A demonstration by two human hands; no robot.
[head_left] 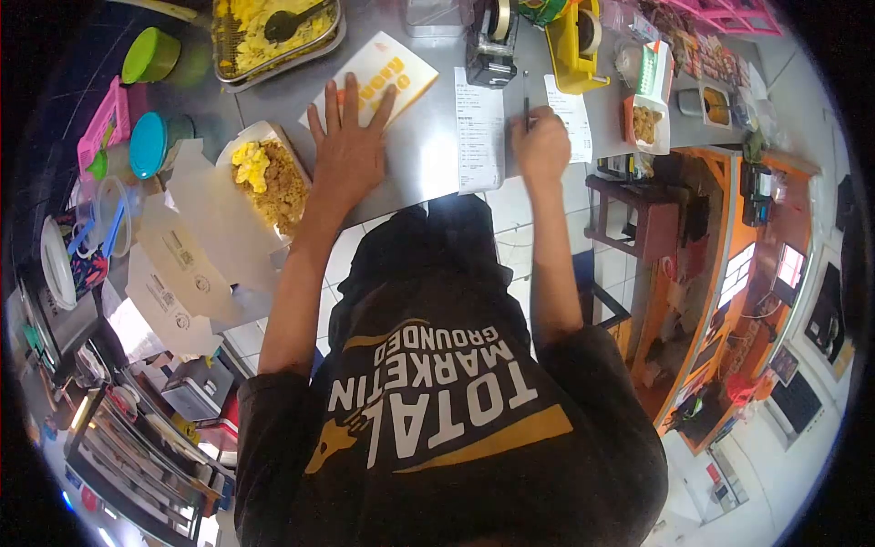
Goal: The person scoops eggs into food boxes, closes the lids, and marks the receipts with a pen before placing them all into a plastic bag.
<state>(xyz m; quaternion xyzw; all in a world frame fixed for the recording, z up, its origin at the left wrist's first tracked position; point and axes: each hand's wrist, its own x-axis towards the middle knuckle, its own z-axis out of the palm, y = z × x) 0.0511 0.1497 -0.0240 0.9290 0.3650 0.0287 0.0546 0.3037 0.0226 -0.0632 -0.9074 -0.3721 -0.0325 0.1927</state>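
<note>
Left hand [351, 155] palm down, fingers spread, on white-and-orange printed packaging [412, 80], upper middle of frame; forearm slanting up from left of centre. Right hand [542, 146] curled round dark pen [526, 98], pen end toward top of frame, between long receipt [480, 137] and shorter receipt [580, 128] (hand overlaps latter). Open food box [262, 129] beside left wrist.
</note>
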